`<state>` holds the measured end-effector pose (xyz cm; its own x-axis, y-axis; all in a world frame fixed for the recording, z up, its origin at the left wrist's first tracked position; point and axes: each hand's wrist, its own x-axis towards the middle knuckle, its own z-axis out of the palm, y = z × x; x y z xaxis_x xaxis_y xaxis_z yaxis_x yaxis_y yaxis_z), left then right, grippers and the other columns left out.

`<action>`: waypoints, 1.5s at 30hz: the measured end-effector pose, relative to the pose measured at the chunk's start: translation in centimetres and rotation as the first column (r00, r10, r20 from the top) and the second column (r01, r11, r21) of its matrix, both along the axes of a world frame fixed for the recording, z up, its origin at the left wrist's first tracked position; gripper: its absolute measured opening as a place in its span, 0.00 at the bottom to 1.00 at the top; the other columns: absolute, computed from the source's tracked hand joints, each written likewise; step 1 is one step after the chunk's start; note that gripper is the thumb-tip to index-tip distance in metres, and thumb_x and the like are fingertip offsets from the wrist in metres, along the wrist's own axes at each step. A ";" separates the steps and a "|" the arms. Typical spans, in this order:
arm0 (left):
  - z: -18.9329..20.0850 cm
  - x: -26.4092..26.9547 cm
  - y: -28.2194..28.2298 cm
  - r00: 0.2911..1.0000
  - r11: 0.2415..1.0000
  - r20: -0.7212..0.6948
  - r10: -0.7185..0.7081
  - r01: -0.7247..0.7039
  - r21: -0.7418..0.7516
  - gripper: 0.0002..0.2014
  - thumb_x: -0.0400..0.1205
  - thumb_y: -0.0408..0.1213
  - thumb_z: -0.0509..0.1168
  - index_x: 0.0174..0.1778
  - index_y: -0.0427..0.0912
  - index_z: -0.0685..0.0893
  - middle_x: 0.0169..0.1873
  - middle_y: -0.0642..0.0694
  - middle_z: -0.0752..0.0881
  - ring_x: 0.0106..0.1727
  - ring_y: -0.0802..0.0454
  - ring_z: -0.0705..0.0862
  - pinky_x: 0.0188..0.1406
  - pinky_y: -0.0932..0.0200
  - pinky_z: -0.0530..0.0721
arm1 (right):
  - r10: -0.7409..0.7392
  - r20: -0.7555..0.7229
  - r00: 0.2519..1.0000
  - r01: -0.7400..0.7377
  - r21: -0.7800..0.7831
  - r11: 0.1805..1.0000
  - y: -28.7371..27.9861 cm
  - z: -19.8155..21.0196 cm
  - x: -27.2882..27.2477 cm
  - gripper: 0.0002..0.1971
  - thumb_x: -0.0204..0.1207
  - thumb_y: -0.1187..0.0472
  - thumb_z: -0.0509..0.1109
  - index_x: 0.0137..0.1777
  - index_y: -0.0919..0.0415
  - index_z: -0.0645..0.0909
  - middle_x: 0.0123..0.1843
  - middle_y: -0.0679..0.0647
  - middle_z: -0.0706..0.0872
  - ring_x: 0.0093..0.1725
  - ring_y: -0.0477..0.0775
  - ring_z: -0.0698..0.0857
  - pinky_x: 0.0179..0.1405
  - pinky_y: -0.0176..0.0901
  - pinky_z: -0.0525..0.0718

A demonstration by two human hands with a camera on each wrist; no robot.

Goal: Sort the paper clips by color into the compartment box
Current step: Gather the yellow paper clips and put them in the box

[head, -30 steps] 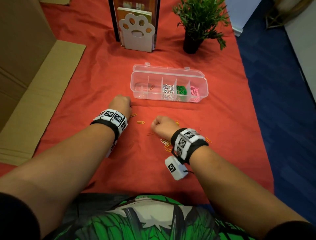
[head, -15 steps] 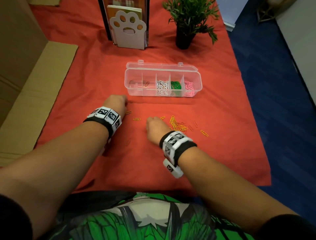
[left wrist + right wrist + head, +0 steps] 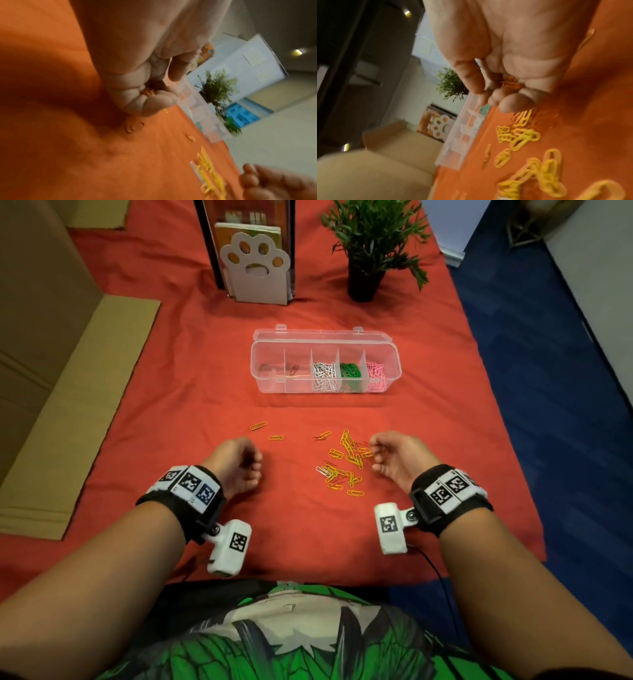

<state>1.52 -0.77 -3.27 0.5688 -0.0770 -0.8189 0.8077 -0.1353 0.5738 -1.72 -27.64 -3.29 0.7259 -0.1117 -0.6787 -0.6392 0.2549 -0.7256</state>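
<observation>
The clear compartment box point(image 3: 268, 361) lies open on the red cloth, with white, green and pink clips in its right cells and one reddish clip left of them. A loose pile of yellow clips point(image 3: 347, 455) lies between my hands. My left hand point(image 3: 255, 465) rests on the cloth left of the pile, its fingers curled round orange-red clips point(image 3: 148, 92). My right hand point(image 3: 375, 455) sits at the pile's right edge and pinches orange-red clips point(image 3: 510, 82) between thumb and curled fingers. Two single orange clips point(image 3: 258, 425) lie nearer the box.
A paw-shaped book stand point(image 3: 255, 272) and a potted plant point(image 3: 366, 251) stand behind the box. A cardboard box point(image 3: 51, 371) borders the cloth on the left. The table's right edge drops to blue floor point(image 3: 548, 405).
Both hands have drawn back toward my body and rolled from knuckles-up onto their sides. The right hand has crossed from the left of the yellow pile to its right.
</observation>
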 end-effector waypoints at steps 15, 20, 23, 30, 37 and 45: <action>-1.7 -1.0 -1.6 0.420 0.085 -0.137 -0.897 0.470 0.879 0.13 0.74 0.42 0.67 0.47 0.36 0.86 0.50 0.35 0.88 0.55 0.38 0.85 0.53 0.51 0.82 | 0.592 -0.400 0.700 -0.539 -0.839 0.072 -0.6 -2.3 -4.8 0.13 0.72 0.62 0.65 0.57 0.60 0.77 0.58 0.63 0.78 0.62 0.65 0.79 0.65 0.50 0.78; -0.6 -1.1 -3.6 0.523 0.360 0.012 -0.852 0.570 0.739 0.10 0.80 0.38 0.58 0.40 0.38 0.82 0.41 0.37 0.86 0.44 0.41 0.84 0.43 0.56 0.79 | 0.590 -0.437 0.679 -0.532 -0.847 -0.015 -0.7 -2.4 -5.9 0.14 0.73 0.67 0.62 0.59 0.60 0.72 0.60 0.61 0.74 0.64 0.65 0.75 0.63 0.55 0.79; 0.3 -1.3 -5.0 0.853 0.843 0.058 -0.518 0.499 0.202 0.13 0.78 0.34 0.52 0.27 0.41 0.73 0.22 0.43 0.76 0.17 0.52 0.74 0.18 0.68 0.69 | 0.606 -0.392 0.692 -0.514 -0.857 0.033 -0.7 -2.5 -5.8 0.13 0.73 0.70 0.60 0.57 0.62 0.73 0.58 0.63 0.77 0.62 0.65 0.78 0.62 0.52 0.78; 0.9 -1.0 -7.2 0.982 0.928 -0.059 -0.180 0.150 -0.342 0.09 0.66 0.33 0.52 0.29 0.40 0.78 0.23 0.45 0.81 0.20 0.53 0.79 0.24 0.66 0.80 | 0.429 -0.171 0.887 -0.437 -0.612 0.660 -1.9 -2.2 -4.4 0.10 0.78 0.66 0.61 0.36 0.54 0.74 0.34 0.53 0.78 0.35 0.53 0.77 0.30 0.39 0.72; -1.8 -0.6 -9.6 0.713 0.755 0.353 -0.606 0.376 0.537 0.15 0.73 0.50 0.70 0.28 0.46 0.76 0.24 0.50 0.79 0.27 0.52 0.76 0.30 0.60 0.73 | -0.074 0.015 0.997 0.075 -0.096 0.993 -3.5 -0.9 -2.3 0.13 0.76 0.73 0.54 0.37 0.59 0.75 0.30 0.53 0.74 0.23 0.46 0.72 0.17 0.32 0.72; -2.8 -0.7 -8.1 0.608 0.609 0.321 -0.726 0.351 0.711 0.15 0.65 0.43 0.78 0.36 0.47 0.76 0.32 0.50 0.80 0.36 0.49 0.78 0.35 0.61 0.70 | 0.504 -0.211 0.838 -0.353 -0.913 0.204 -2.8 -2.9 0.1 0.08 0.73 0.63 0.64 0.49 0.64 0.81 0.51 0.63 0.80 0.53 0.62 0.80 0.58 0.48 0.80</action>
